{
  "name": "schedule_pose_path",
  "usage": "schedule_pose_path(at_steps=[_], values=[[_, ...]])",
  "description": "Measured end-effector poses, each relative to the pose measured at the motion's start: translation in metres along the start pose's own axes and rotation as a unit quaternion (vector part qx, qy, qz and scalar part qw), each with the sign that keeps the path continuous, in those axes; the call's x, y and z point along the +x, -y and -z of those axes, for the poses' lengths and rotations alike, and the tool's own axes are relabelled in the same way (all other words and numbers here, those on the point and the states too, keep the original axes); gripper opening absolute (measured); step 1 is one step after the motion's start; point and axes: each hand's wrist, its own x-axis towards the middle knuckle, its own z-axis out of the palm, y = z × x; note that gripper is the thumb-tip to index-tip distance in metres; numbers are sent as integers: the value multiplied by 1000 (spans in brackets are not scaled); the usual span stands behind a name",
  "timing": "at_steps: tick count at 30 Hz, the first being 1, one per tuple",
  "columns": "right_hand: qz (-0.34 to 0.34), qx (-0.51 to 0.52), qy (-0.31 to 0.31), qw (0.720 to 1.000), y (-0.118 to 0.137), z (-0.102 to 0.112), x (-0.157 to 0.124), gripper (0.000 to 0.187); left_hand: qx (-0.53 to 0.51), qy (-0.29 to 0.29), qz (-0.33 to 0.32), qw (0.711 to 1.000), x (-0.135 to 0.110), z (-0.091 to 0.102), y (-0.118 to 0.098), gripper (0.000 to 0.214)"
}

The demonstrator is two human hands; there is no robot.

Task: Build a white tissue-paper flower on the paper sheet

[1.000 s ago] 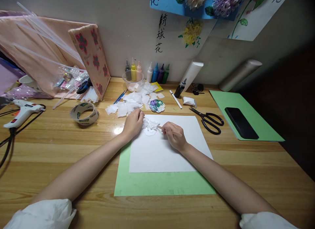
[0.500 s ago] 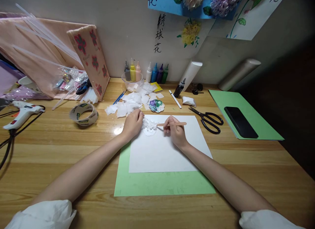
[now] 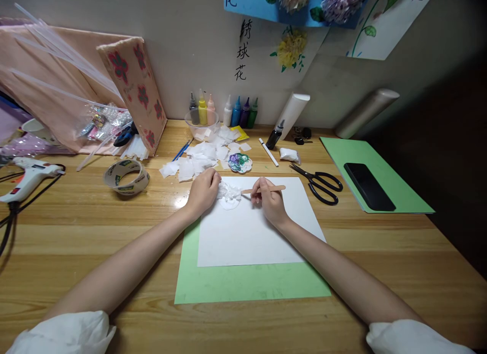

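My right hand [image 3: 268,198] grips a flat wooden craft stick [image 3: 279,188], whose left end touches or nearly touches a clump of crumpled white tissue paper [image 3: 230,192]. The clump sits on a round white base [image 3: 230,206] near the top left of a white paper sheet [image 3: 247,237]. My left hand [image 3: 204,189] is closed at the clump's left side; its fingertips are hidden, so what they pinch cannot be made out. Beneath the white sheet lies a green sheet [image 3: 251,285]. Just beyond my left hand are loose white tissue squares [image 3: 198,158].
Behind the sheets stand a clear bowl [image 3: 201,125], several paint bottles [image 3: 236,113] and a painted palette disc [image 3: 239,163]. Black scissors [image 3: 319,184] and a phone [image 3: 369,186] on green card lie right. A tape roll [image 3: 127,177] and glue gun [image 3: 28,177] are left.
The view has shifted slightly, moving everything a little to the left. Both hands keep nearly the same pose at the tissue clump, with the stick still in my right hand.
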Motion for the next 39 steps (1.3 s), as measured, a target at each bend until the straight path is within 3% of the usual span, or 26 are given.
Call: schedule_pose_path(at_steps=[11, 16, 22, 31, 39], values=[[21, -32, 61, 997, 4, -1, -3, 44, 9, -3, -4, 1000, 0, -1, 1, 28], [24, -27, 51, 998, 4, -2, -3, 43, 10, -3, -5, 1000, 0, -1, 1, 27], [77, -33, -18, 996, -2, 2, -8, 47, 5, -1, -4, 1000, 0, -1, 1, 27], [148, -120, 48, 981, -5, 2, -12, 42, -2, -8, -9, 1000, 0, -2, 3, 26], [90, -113, 63, 987, -1, -1, -8, 40, -2, -3, -6, 1000, -1, 1, 1, 27]])
